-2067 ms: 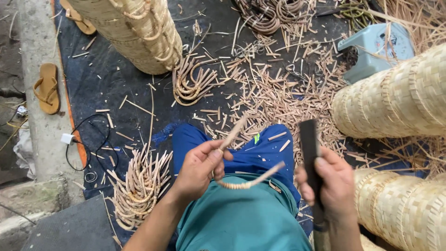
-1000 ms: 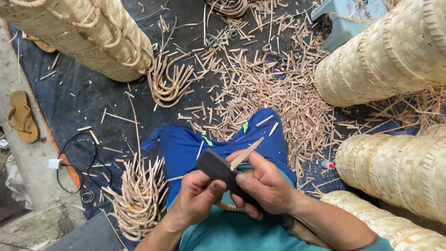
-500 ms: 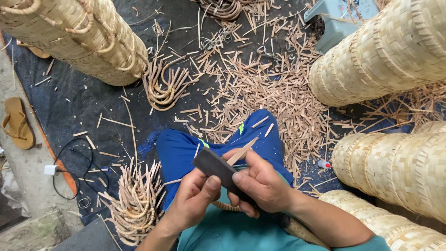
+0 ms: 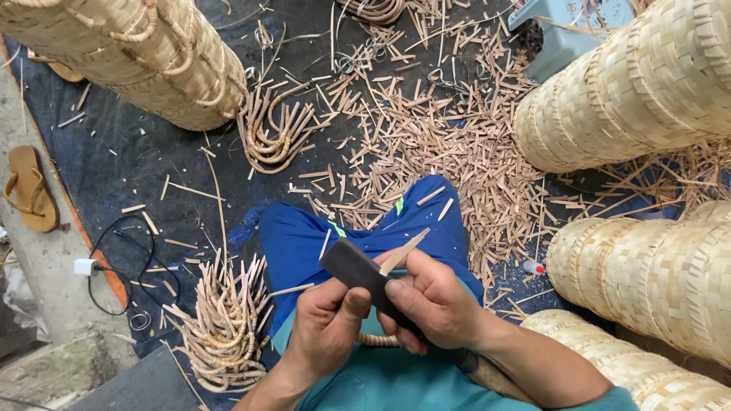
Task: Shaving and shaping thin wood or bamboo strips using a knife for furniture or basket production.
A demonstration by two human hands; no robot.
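The person sits on the floor with legs in blue trousers (image 4: pixel 304 243) stretched toward 12 o'clock. The right hand (image 4: pixel 430 308) is wrapped tight around a dark flat knife blade (image 4: pixel 358 270), thumb pressed on top of it. The left hand (image 4: pixel 327 331) is closed too, pinching a thin cane strip (image 4: pixel 403 251) whose pale sharpened tip pokes out past the blade toward 1 o'clock. Blade and strip touch, both held low over the lap, just above a teal shirt (image 4: pixel 381 380). The strip's other end curves out of sight under the hands.

At 7 o'clock from the hands lies a bundle of bent cane handles (image 4: pixel 225 327), ends fanned upward. A second bundle of hooked pieces (image 4: pixel 270 137) rests at 11 o'clock, touching the base of a big woven basket (image 4: pixel 129 53) lying on its side. Short cane offcuts (image 4: pixel 457 144) cover the dark mat at 12 and 1 o'clock. More woven baskets (image 4: pixel 632 91) stack up from 2 to 4 o'clock, with a grey plastic stool (image 4: pixel 567 34) behind them. Far off at 9 o'clock sit a sandal (image 4: pixel 30 190) and a white plug with a black cord (image 4: pixel 87 266).
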